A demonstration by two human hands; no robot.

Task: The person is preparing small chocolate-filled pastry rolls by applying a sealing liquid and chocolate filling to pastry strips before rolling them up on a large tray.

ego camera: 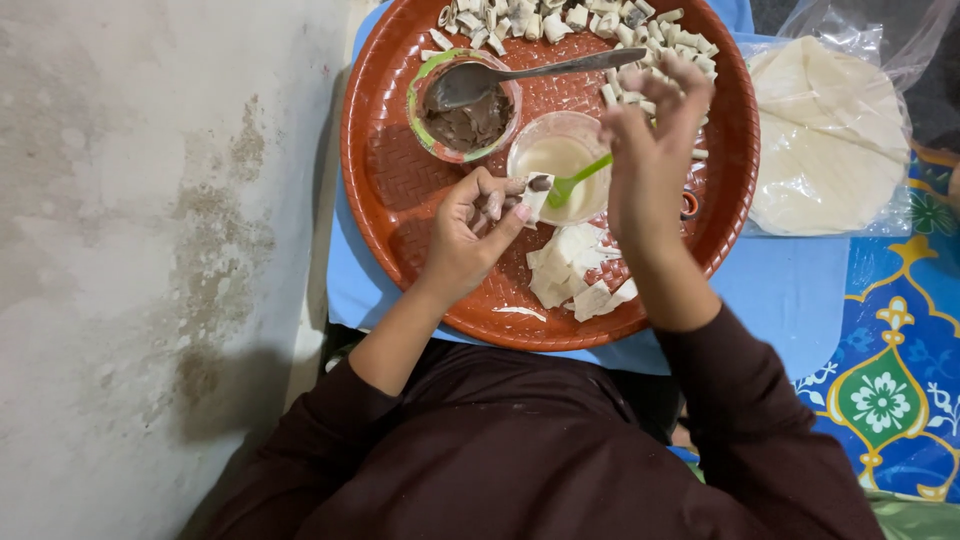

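Observation:
My left hand [470, 225] pinches a small square of pale dough wrapper [534, 197] with a dab of brown filling on it. My right hand [648, 140] holds a small green spoon [578, 180] whose tip touches that wrapper, over a clear cup of whitish liquid [560, 160]. Both hands hover above a round red woven tray [400, 190]. A small bowl of brown chocolate paste [470, 125] with a metal spoon [540, 75] in it sits at the tray's upper left. Cut wrapper squares [575, 270] lie below the cup. Several rolled pieces [560, 22] are piled at the tray's far edge.
The tray rests on a blue surface [790, 290]. A plastic bag of round flat wrappers [830, 140] lies to the right. A patterned blue mat [900, 380] covers the floor at the right; a stained grey wall or floor [150, 250] fills the left.

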